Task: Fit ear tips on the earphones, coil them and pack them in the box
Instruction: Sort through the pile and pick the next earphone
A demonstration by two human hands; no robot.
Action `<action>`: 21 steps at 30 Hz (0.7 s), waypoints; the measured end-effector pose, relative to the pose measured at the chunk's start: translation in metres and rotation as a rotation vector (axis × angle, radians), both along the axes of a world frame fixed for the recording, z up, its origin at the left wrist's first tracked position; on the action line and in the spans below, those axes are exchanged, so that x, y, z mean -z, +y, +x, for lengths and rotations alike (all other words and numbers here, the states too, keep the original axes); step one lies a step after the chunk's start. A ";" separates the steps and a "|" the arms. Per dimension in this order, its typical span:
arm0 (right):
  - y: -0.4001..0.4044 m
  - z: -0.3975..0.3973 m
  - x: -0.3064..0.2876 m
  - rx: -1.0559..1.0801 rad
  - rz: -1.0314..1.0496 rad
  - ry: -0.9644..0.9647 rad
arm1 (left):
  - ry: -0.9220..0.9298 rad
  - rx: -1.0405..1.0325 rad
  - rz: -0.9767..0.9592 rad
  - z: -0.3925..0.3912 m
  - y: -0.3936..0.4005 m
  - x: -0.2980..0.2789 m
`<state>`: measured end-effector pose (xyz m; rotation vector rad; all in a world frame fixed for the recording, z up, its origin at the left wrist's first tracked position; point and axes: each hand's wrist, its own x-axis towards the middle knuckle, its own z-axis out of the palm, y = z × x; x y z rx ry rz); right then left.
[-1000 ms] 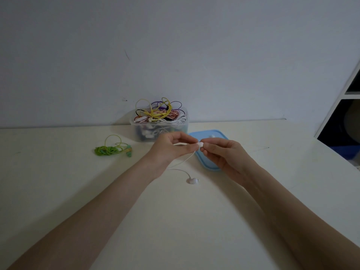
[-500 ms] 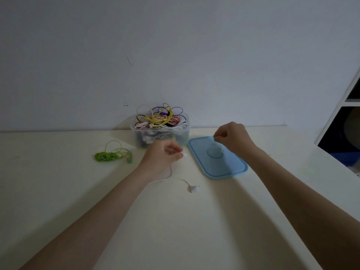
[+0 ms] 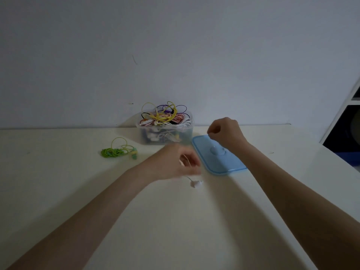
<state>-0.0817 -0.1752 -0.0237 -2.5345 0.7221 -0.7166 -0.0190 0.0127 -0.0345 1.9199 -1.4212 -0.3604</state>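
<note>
head view: a white earphone mid-fitting, hands parted over the cream table (image 3: pixel 175 221).

the left hand (image 3: pixel 175 162), blurred, has its fingers curled round the thin white cord of the white wired earphones (image 3: pixel 196 184), whose one visible bud lies on the table just at its 5 o'clock. the right hand (image 3: pixel 224 131) hovers at 2 o'clock above the flat blue plastic lid (image 3: pixel 229 164), fingertips pinched together; whether a tip sits between them i cannot tell. the clear plastic box (image 3: pixel 165 136), heaped with tangled coloured cords, stands at 12 o'clock near the wall, and a coiled green earphone bundle (image 3: pixel 115 152) lies at 9 o'clock. this looks like the ear-tip step. next, probably, bring hands together and seat a tip squarely on the bud, then coil.
</note>
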 end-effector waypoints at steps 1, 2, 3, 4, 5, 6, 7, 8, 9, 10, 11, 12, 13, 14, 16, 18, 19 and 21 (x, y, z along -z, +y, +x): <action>0.012 -0.006 0.000 -0.047 0.039 -0.041 | -0.040 0.024 0.069 -0.006 0.004 0.003; 0.024 -0.014 0.001 -0.094 0.103 -0.071 | -0.079 0.028 0.104 -0.010 0.007 0.008; 0.035 -0.022 0.004 -0.138 0.189 -0.094 | -0.098 0.023 0.103 -0.014 0.009 0.012; 0.045 -0.030 0.007 -0.177 0.287 -0.118 | -0.092 0.012 0.082 -0.016 0.009 0.017; 0.052 -0.036 0.011 -0.205 0.384 -0.145 | -0.074 -0.006 0.057 -0.016 0.008 0.020; 0.057 -0.042 0.013 -0.220 0.472 -0.170 | -0.059 -0.032 0.034 -0.016 0.007 0.021; 0.061 -0.047 0.016 -0.230 0.551 -0.193 | -0.044 -0.061 0.008 -0.016 0.005 0.022; 0.063 -0.051 0.017 -0.243 0.628 -0.215 | -0.018 -0.094 -0.025 -0.015 0.003 0.022; 0.065 -0.054 0.019 -0.260 0.700 -0.236 | 0.017 -0.133 -0.066 -0.015 0.003 0.022; 0.066 -0.057 0.020 -0.275 0.755 -0.252 | 0.055 -0.171 -0.108 -0.014 0.003 0.022; 0.066 -0.059 0.022 -0.284 0.790 -0.264 | 0.089 -0.201 -0.141 -0.013 0.003 0.023; 0.066 -0.060 0.023 -0.287 0.810 -0.273 | 0.114 -0.219 -0.164 -0.013 0.003 0.024; 0.067 -0.060 0.024 -0.286 0.824 -0.280 | 0.127 -0.228 -0.178 -0.013 0.003 0.026; 0.067 -0.060 0.024 -0.286 0.844 -0.286 | 0.134 -0.230 -0.191 -0.013 0.003 0.027; 0.067 -0.058 0.024 -0.296 0.898 -0.302 | 0.151 -0.227 -0.221 -0.014 0.002 0.027; 0.068 -0.057 0.025 -0.307 0.945 -0.320 | 0.176 -0.233 -0.242 -0.014 0.000 0.027; 0.068 -0.057 0.025 -0.304 0.951 -0.327 | 0.190 -0.234 -0.251 -0.014 0.000 0.027; 0.067 -0.056 0.026 -0.283 0.942 -0.335 | 0.203 -0.235 -0.273 -0.014 -0.001 0.027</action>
